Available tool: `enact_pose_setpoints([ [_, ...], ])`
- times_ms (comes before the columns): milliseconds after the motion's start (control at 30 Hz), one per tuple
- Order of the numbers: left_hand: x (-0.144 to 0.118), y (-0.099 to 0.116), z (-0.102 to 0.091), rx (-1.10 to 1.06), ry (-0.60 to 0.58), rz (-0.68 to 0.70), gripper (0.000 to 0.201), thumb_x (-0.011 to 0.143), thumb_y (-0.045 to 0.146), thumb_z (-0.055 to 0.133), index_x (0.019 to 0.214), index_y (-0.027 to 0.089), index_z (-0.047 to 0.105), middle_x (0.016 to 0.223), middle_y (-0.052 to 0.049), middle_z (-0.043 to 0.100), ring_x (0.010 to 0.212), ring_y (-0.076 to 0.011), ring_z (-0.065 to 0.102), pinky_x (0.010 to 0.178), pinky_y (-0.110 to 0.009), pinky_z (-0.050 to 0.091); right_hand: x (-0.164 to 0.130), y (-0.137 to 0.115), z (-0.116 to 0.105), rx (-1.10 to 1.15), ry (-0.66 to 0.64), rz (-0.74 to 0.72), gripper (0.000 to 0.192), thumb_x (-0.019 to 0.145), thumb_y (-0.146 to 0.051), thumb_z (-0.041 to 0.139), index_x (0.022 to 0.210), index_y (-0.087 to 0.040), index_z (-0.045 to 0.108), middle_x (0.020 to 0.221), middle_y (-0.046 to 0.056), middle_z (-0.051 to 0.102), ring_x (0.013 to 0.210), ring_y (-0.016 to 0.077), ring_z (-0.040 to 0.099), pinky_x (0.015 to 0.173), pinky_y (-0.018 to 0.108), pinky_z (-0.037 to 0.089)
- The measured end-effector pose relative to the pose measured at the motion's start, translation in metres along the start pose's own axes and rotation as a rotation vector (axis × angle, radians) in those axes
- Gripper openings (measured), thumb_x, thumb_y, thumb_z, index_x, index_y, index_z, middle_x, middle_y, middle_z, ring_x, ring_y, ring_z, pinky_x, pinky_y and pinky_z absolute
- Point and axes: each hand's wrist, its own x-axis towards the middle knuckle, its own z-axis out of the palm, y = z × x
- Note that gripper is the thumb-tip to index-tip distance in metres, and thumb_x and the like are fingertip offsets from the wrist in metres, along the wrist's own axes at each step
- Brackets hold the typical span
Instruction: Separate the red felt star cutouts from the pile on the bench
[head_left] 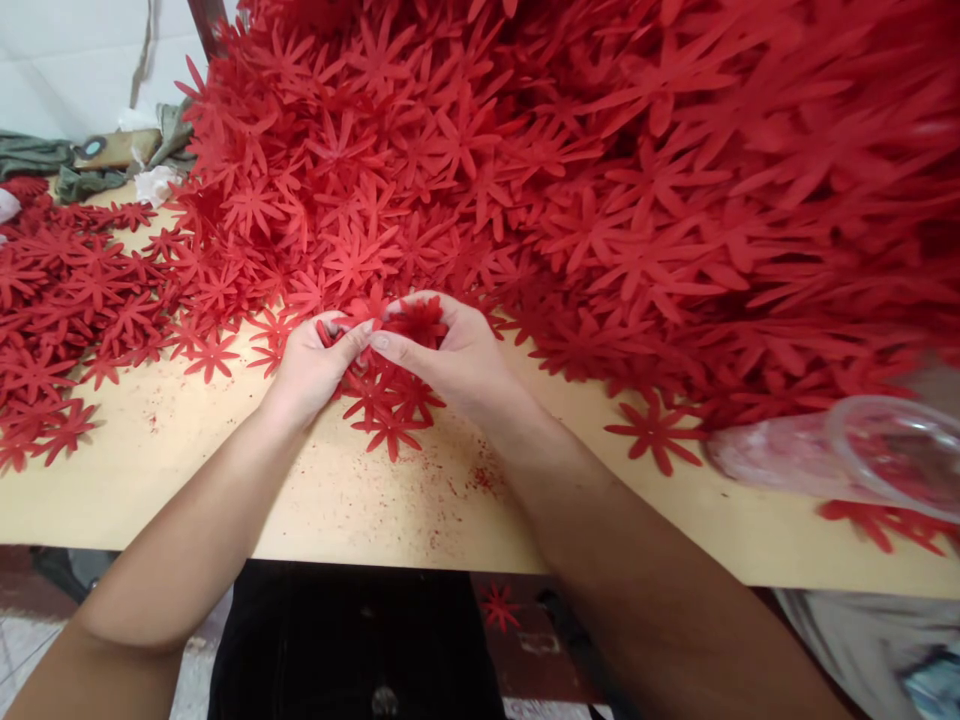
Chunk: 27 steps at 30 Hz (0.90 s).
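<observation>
Both of my hands meet over the front part of the table. My left hand is closed, its thumb and fingers pinching a red flower-shaped cutout. Close against it, my right hand grips the other side of the cutouts, thumb tip beside the left thumb. More red petals sit inside the curl of the right fingers. How many pieces are held I cannot tell. Just below the hands, several loose red flower cutouts lie on the table.
A huge heap of red flower cutouts rises behind my hands, with a lower pile at left. A clear plastic cup lies on its side at right. Red crumbs dot the tabletop. Dark green cloth lies at back left.
</observation>
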Motion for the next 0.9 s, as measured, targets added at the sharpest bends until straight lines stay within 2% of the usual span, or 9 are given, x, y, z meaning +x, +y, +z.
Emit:
enact_pose_setpoints([
  [233, 0.001, -0.003, 0.0, 0.068, -0.034, -0.003, 0.038, 0.067, 0.047, 0.077, 0.059, 0.017, 0.055, 0.045, 0.006, 0.052, 0.039, -0.0046, 0.044, 0.041, -0.018, 0.037, -0.001, 0.0, 0.002, -0.041, -0.036, -0.043, 0.028, 0.065, -0.043, 0.076, 0.069, -0.02, 0.061, 0.068, -0.002, 0.062, 0.065, 0.0102, 0.057, 0.066, 0.028, 0.053],
  [333, 0.0, -0.002, 0.0, 0.061, -0.019, 0.004, 0.038, 0.068, 0.046, 0.076, 0.059, 0.018, 0.053, 0.044, 0.006, 0.05, 0.039, -0.0045, 0.044, 0.042, -0.017, 0.036, 0.005, 0.002, -0.007, -0.031, 0.084, -0.076, 0.027, 0.066, -0.042, 0.076, 0.069, -0.02, 0.06, 0.065, -0.003, 0.058, 0.062, 0.0087, 0.054, 0.063, 0.025, 0.05],
  [467, 0.003, 0.005, -0.002, 0.061, 0.1, 0.054, 0.031, 0.072, 0.035, 0.076, 0.063, 0.018, 0.051, 0.049, 0.007, 0.051, 0.042, -0.0038, 0.047, 0.046, -0.017, 0.039, 0.016, 0.008, -0.025, -0.039, 0.246, -0.098, 0.029, 0.072, -0.046, 0.071, 0.072, -0.022, 0.055, 0.062, -0.005, 0.049, 0.057, 0.0071, 0.048, 0.055, 0.023, 0.045],
  [533, 0.006, 0.008, -0.005, 0.069, 0.175, 0.089, 0.022, 0.073, 0.027, 0.076, 0.074, 0.018, 0.056, 0.054, 0.008, 0.053, 0.044, -0.0035, 0.048, 0.049, -0.017, 0.041, 0.019, 0.011, -0.03, -0.047, 0.221, -0.086, 0.033, 0.075, -0.053, 0.067, 0.075, -0.022, 0.054, 0.063, -0.004, 0.049, 0.058, 0.0077, 0.049, 0.054, 0.023, 0.045],
  [633, 0.011, 0.009, -0.01, 0.096, 0.263, 0.189, 0.022, 0.074, 0.025, 0.075, 0.088, 0.02, 0.058, 0.055, 0.009, 0.053, 0.047, -0.0042, 0.05, 0.052, -0.017, 0.042, 0.019, 0.013, -0.031, -0.011, 0.122, -0.046, 0.036, 0.074, -0.058, 0.065, 0.083, -0.023, 0.058, 0.071, -0.003, 0.057, 0.068, 0.0098, 0.056, 0.064, 0.025, 0.051],
  [767, 0.013, 0.007, -0.017, 0.132, 0.309, 0.312, 0.02, 0.075, 0.032, 0.073, 0.087, 0.02, 0.062, 0.057, 0.007, 0.052, 0.052, -0.0052, 0.05, 0.056, -0.018, 0.043, 0.019, 0.015, -0.028, 0.031, 0.075, -0.011, 0.032, 0.069, -0.047, 0.074, 0.09, -0.024, 0.062, 0.083, -0.001, 0.065, 0.08, 0.0123, 0.061, 0.076, 0.03, 0.054],
  [900, 0.006, 0.011, -0.013, 0.167, 0.285, 0.326, 0.015, 0.072, 0.03, 0.075, 0.08, 0.02, 0.068, 0.061, 0.004, 0.057, 0.054, -0.0067, 0.05, 0.056, -0.02, 0.042, 0.016, 0.015, -0.022, -0.006, 0.131, -0.025, 0.029, 0.069, -0.047, 0.074, 0.079, -0.021, 0.064, 0.074, 0.001, 0.064, 0.072, 0.0139, 0.061, 0.072, 0.032, 0.054],
])
